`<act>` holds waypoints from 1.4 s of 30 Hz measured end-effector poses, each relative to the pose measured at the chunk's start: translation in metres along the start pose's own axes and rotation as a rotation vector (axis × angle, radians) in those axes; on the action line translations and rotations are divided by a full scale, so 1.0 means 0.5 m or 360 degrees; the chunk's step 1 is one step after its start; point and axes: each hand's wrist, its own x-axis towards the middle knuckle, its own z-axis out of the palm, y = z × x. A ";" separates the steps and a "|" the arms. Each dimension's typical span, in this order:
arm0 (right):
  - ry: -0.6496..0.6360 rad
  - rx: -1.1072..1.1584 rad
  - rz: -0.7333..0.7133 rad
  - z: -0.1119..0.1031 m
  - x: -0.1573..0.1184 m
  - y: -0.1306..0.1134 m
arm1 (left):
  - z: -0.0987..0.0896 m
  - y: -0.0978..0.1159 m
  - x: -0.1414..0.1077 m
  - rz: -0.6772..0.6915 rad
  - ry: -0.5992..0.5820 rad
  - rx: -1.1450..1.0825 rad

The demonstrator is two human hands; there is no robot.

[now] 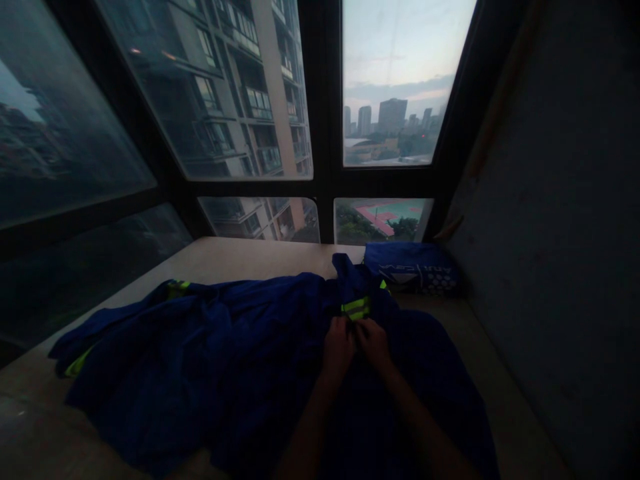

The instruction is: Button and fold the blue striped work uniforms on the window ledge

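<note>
A dark blue work garment point(240, 347) with yellow-green reflective bands lies spread and wrinkled over the ledge. My left hand point(339, 343) and my right hand point(373, 339) meet close together on its right part, just below a reflective band point(356, 308). The fingers of both are bent and pressed together at the fabric. Dim light hides the exact bit between the fingertips. One sleeve-like piece of the cloth stands up a little behind the hands.
A folded blue bag or packet point(415, 267) with white print lies at the back right corner. The pale ledge point(250, 257) runs under dark-framed windows point(325, 133). A grey wall point(560, 233) rises on the right.
</note>
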 end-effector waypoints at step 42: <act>-0.0088 0.0033 0.0218 0.016 -0.026 0.010 | 0.012 -0.036 -0.013 -0.0014 -0.0045 -0.0507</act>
